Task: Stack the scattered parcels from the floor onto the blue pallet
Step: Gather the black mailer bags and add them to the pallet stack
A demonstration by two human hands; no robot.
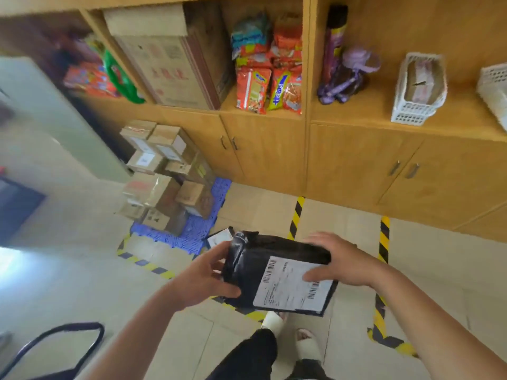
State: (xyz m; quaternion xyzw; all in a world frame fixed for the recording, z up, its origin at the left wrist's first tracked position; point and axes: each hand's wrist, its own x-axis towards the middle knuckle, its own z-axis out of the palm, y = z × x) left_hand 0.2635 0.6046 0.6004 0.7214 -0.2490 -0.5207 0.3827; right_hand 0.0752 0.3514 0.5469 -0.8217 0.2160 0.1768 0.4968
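black parcel (247,267) held above floor (82,283), near blue pallet (193,229); cardboard boxes (162,185) stacked there | left hand (205,279) grip curled round parcel's left end; right hand (341,260) grip clasping right end, thumb on label (285,289)

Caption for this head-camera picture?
Left hand and right hand hold a black parcel; cardboard boxes stacked on the blue pallet.

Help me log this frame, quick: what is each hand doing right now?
Left hand: grips the black parcel's left end.
Right hand: grips its right side, thumb on the label.
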